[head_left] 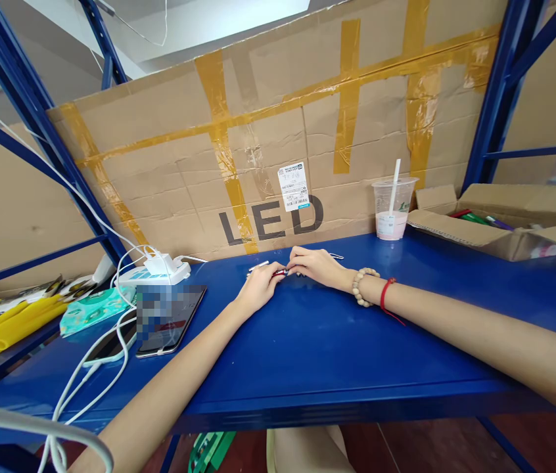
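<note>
My left hand [257, 290] and my right hand [318, 268] meet over the blue shelf [307, 355]. Between their fingertips is a small, slim red piece with dark and silvery parts [280, 272]; its exact kind is too small to make out. The fingers of both hands are closed and pinch it from either side. Just behind my left hand lies a thin white stick-like thing [259, 266]. A small white loop [337, 256] rests beyond my right hand, which wears a beaded bracelet [365, 287] and a red cord at the wrist.
At left are a tablet [172, 322], a phone [110, 341], white cables, a power strip [174, 270] and a green packet [95, 309]. A cup with a straw [390, 217] and an open cardboard box [505, 223] stand at right. Taped cardboard [179, 190] closes the back.
</note>
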### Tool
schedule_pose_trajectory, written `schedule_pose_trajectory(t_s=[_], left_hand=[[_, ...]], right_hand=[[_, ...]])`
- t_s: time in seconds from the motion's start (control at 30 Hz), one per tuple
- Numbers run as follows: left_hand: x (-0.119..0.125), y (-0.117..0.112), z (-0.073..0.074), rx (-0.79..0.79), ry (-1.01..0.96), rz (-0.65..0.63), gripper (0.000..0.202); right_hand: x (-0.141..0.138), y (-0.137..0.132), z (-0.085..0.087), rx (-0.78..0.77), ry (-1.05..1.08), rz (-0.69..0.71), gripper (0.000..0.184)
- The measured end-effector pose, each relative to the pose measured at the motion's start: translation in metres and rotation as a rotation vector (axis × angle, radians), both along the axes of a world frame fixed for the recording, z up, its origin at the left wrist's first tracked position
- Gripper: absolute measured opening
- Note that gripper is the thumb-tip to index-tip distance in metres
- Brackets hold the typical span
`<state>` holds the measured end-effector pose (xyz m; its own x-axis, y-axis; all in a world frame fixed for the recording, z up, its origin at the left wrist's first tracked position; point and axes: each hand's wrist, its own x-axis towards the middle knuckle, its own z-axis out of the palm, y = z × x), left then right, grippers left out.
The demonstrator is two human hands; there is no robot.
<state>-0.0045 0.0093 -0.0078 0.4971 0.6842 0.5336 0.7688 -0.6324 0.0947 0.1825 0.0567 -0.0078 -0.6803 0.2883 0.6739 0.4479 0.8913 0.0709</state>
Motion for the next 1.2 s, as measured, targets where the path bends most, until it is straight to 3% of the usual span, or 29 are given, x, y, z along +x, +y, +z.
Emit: schedule_pose_trajectory(t_s=[0.63, 1.2], left_hand=[[-0.0017, -0.0079, 0.0047, -0.064, 0.039, 0.046, 0.011], [-0.002, -0.01, 0.0066, -0.084, 0.09, 0.072, 0.013]], right_hand=[[-0.0005, -0.0008, 0.0009, -0.118, 0.036, -0.004, 0.023], [-0.003, -0.0046, 0.0023, 0.059, -0.187, -0.079, 0.034]])
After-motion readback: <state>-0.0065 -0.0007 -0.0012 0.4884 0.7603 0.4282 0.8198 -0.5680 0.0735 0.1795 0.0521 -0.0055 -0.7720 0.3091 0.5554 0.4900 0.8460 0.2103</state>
